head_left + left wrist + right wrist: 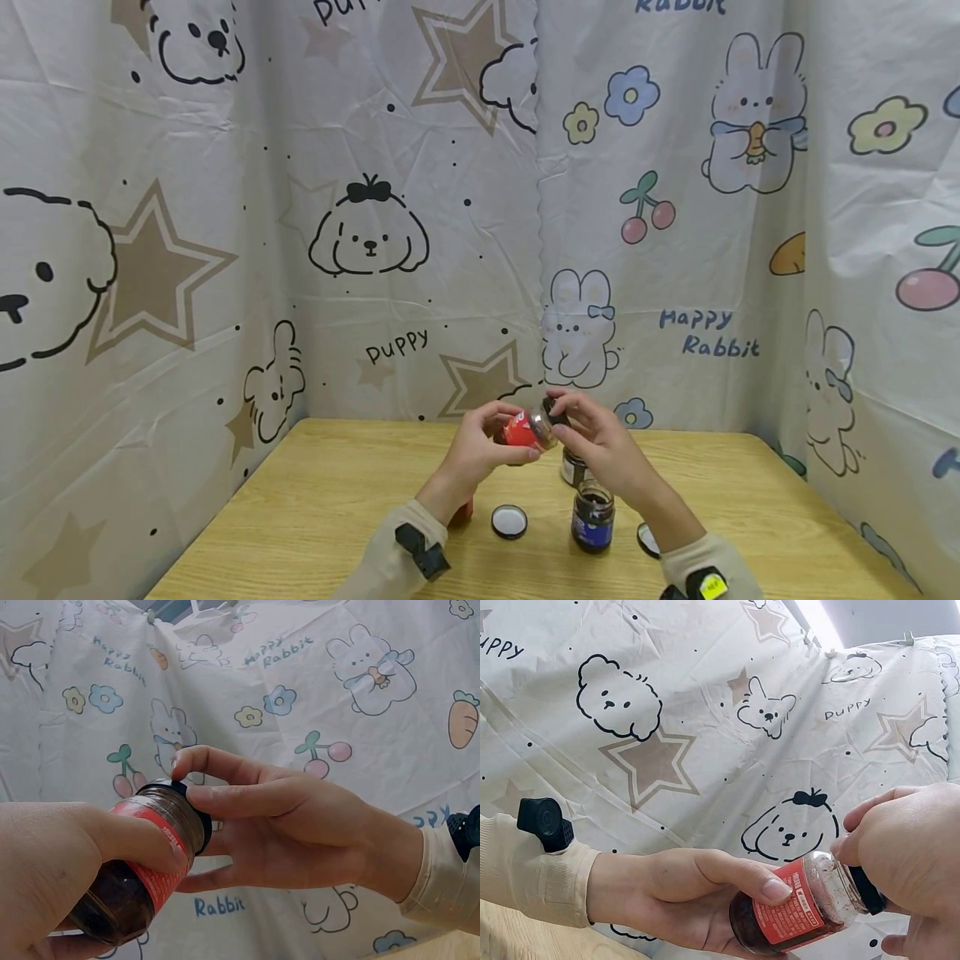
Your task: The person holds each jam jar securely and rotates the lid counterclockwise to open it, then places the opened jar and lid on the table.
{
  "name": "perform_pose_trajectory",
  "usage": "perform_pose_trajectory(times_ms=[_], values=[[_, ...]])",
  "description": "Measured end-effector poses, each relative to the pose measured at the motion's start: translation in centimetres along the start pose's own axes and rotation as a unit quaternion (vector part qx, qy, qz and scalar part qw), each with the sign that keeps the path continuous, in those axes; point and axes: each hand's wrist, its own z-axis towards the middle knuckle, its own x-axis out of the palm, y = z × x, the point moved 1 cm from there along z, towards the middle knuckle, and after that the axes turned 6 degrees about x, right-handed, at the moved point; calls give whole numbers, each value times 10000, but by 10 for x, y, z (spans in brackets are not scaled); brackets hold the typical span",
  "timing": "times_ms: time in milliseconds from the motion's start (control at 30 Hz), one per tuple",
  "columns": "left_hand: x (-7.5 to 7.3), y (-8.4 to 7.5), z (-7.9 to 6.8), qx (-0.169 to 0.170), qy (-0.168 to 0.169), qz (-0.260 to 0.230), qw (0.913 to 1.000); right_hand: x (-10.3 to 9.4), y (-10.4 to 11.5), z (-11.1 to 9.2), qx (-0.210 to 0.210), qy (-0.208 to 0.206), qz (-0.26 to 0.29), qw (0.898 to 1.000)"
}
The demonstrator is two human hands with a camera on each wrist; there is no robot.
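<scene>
Above the table, my left hand [474, 448] grips a glass jar with a red label [519, 430], fingers and thumb wrapped round its body. The jar is tilted, its mouth end raised toward my right hand [603, 437]. A black lid [868, 891] sits at the jar's mouth, and my right thumb and fingers pinch its edge. In the left wrist view, dark contents show in the lower part of the jar [112, 900]. The glass neck [831, 883] between label and lid looks smeared inside.
An uncapped jar with a blue label [592, 532] stands on the wooden table [322, 500]. Behind it is another jar [574, 470], partly hidden by my right hand. One lid [509, 522] lies white side up; another [648, 540] is partly behind my right forearm. Something red [462, 512] shows by my left wrist.
</scene>
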Motion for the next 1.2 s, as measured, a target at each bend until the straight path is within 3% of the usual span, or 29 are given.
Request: perform_pose_trajectory(times_ms=[267, 700, 1200], values=[[0, 1, 1, -1, 53, -77, 10000, -1, 2, -2, 110, 104, 75, 9999], [1, 1, 0, -6, 38, -101, 9999, -3, 0, 0, 335, 105, -350, 9988], [-2, 2, 2, 54, 14, -69, 10000, -2, 0, -1, 582, -29, -192, 9981]])
